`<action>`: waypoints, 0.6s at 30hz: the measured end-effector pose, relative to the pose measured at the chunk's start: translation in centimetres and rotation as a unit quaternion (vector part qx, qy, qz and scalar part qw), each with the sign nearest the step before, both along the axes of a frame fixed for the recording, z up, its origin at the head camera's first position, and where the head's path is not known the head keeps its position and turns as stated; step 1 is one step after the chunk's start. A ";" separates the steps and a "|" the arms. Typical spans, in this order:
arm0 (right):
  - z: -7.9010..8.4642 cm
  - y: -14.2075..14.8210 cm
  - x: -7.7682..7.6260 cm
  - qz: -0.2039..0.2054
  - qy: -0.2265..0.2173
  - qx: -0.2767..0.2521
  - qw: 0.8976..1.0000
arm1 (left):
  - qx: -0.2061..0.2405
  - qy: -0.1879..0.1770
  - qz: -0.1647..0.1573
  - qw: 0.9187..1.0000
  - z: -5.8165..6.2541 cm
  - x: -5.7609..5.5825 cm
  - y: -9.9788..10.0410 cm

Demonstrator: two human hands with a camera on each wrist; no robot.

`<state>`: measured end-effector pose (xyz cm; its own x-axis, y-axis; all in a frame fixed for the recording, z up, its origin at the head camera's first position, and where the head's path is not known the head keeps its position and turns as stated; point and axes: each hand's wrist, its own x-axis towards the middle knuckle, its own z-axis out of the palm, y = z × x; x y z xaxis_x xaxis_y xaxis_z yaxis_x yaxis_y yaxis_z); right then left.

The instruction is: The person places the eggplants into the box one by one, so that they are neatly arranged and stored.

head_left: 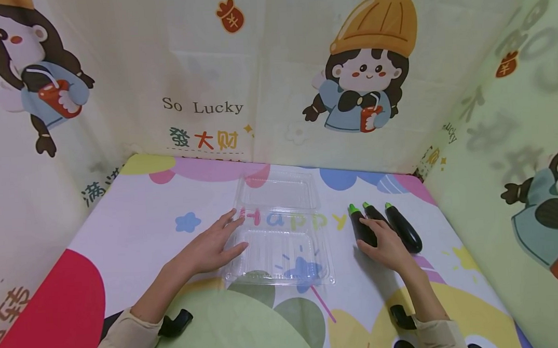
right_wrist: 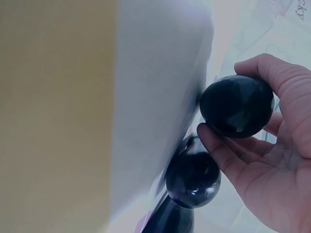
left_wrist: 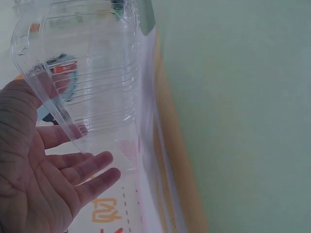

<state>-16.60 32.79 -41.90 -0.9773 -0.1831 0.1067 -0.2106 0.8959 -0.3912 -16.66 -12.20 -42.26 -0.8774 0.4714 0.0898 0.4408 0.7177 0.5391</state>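
Observation:
A clear plastic clamshell box (head_left: 282, 249) lies unfolded on the table, its lid (head_left: 280, 193) spread toward the back. My left hand (head_left: 216, 245) is at the box's left side with the fingers spread and loosely extended; in the left wrist view, the thumb (left_wrist: 48, 87) shows through the plastic wall. On the right, three dark eggplants with green tips lie side by side. My right hand (head_left: 384, 246) holds the leftmost eggplant (head_left: 362, 230) between thumb and fingers. The middle eggplant (head_left: 376, 213) is partly hidden behind that hand. Beside it rests the right eggplant (head_left: 404, 229).
A printed cloth (head_left: 137, 253) with colourful shapes and letters covers the table. Patterned fabric walls (head_left: 275, 80) stand at the back and both sides. Black straps with a black piece (head_left: 175, 324) sit at the wrists.

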 end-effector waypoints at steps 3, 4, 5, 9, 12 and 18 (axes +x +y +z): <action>0.0 0.0 0.0 -0.001 -0.001 0.000 1.000 | 0.006 0.003 -0.004 1.000 0.0 0.0 0.0; 0.1 -0.1 0.0 -0.001 -0.001 -0.001 1.000 | 0.007 0.002 -0.005 1.000 0.0 0.0 -0.1; 0.1 -0.1 0.0 0.000 -0.001 -0.001 1.000 | 0.011 0.000 -0.004 1.000 0.0 0.0 -0.1; 0.3 -0.3 0.1 0.004 0.004 -0.010 1.000 | 0.017 -0.007 -0.001 1.000 0.1 0.0 -0.1; 0.5 -0.4 0.1 0.009 0.014 -0.017 1.000 | 0.021 -0.008 -0.001 1.000 0.1 0.0 -0.1; 0.9 -0.9 0.3 0.020 0.033 -0.028 0.999 | 0.041 -0.006 -0.004 0.999 -0.1 -0.1 0.0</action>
<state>-16.27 31.92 -41.00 -0.9599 -0.2138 0.1814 -0.2725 0.8636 -0.4242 -16.80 -12.21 -42.31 -0.8747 0.4702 0.1176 0.4398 0.6677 0.6006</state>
